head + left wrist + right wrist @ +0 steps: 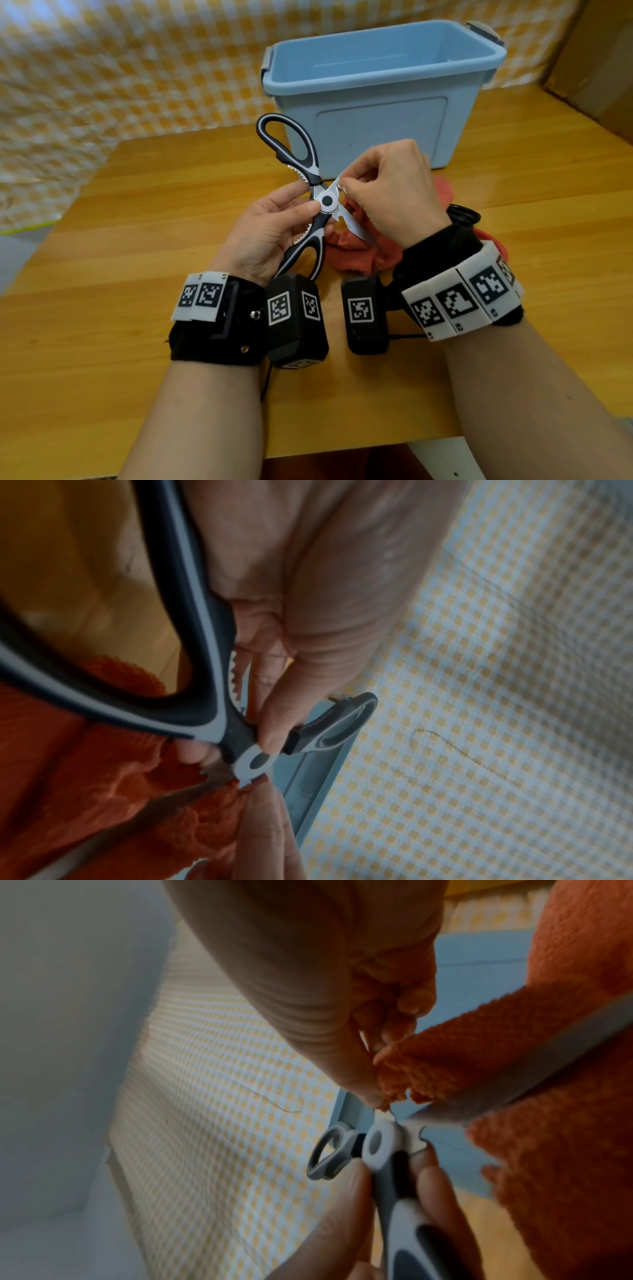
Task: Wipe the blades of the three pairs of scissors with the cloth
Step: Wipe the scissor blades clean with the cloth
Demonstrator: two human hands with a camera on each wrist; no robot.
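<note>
Black-and-white kitchen scissors [327,200] are spread wide above the table. My left hand [308,212] grips them at the pivot, thumb on the white disc [255,761]. My right hand [346,186] pinches the orange cloth [356,253] round the upper blade, right beside the pivot [380,1145]. That blade is hidden inside the cloth and my fingers. The other blade [356,229] points down to the right over the cloth and shows bare [514,1085]. Black scissor handles [464,214] and a red handle [495,241] lie on the table by my right wrist, mostly hidden.
An open light-blue plastic bin [376,113] stands just behind my hands on the wooden table [137,205]. A yellow checked cloth [102,68] hangs behind the table, and a cardboard box [599,68] stands at the far right.
</note>
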